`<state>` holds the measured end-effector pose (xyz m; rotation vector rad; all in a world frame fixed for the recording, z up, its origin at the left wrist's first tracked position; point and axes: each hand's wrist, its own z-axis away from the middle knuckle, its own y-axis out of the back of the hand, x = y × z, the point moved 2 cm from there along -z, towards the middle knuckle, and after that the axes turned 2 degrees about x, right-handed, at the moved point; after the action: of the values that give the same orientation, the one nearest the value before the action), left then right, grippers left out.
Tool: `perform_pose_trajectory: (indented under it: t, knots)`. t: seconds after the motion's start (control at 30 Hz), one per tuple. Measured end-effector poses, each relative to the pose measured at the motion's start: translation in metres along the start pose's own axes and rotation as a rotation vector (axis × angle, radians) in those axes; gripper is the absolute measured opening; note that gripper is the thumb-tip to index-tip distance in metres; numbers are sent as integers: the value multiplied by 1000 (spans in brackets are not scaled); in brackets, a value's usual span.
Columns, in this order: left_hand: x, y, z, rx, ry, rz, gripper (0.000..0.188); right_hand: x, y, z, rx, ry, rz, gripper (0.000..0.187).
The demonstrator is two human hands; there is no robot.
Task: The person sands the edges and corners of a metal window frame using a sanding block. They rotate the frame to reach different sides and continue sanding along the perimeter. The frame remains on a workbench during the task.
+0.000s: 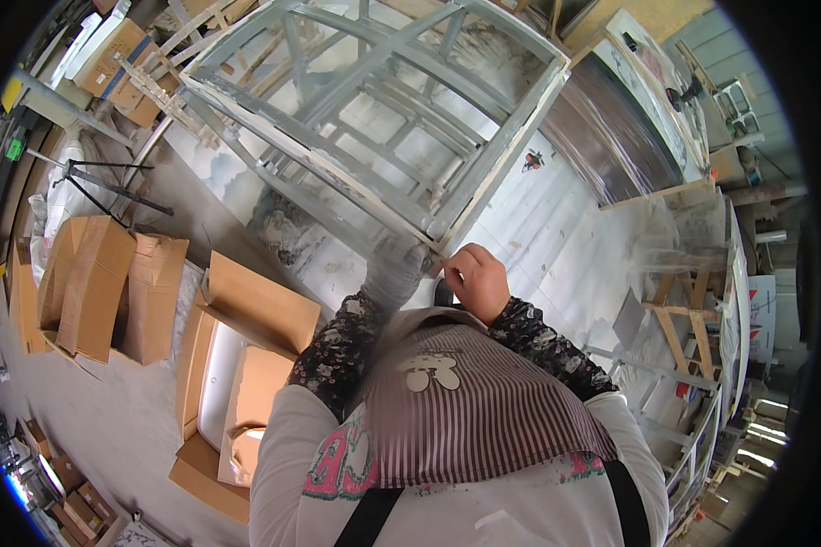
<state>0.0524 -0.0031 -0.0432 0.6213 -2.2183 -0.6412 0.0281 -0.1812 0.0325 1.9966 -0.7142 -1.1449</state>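
Note:
A large grey-coated frame of curved bars [374, 77], pale along its edges, stands in front of me, one corner pointing toward my body. Close by that near corner, my left hand [394, 273] wears a grey glove; its fingers are curled and smeared, and what they hold is hidden. Right beside it, my bare right hand [480, 281] is closed, thumb and forefinger pinched together next to the left fingertips. Whatever lies in that pinch is too small to make out. A dark curved thing [443, 292] shows just below, between the hands.
Left of me are open cardboard boxes [255, 301] and a black tripod [87, 173]. Beyond the frame on the right stands a long table or crate [602, 118] with plastic-wrapped dark sides. A small orange-and-black object [532, 161] lies on the floor. Wooden trestles [689, 319] stand at the right.

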Motion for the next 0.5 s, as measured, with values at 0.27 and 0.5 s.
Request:
perform_pose_trajectory:
  t: [0.27,0.5]
  knots:
    - [-17,-8,11,-61,-1,-16,24,8,-17,0,-51,-10,-13,10]
    - [-13,-4,8,-10,-115,-68,27,4,-6,1,-47,-35,-24,5]
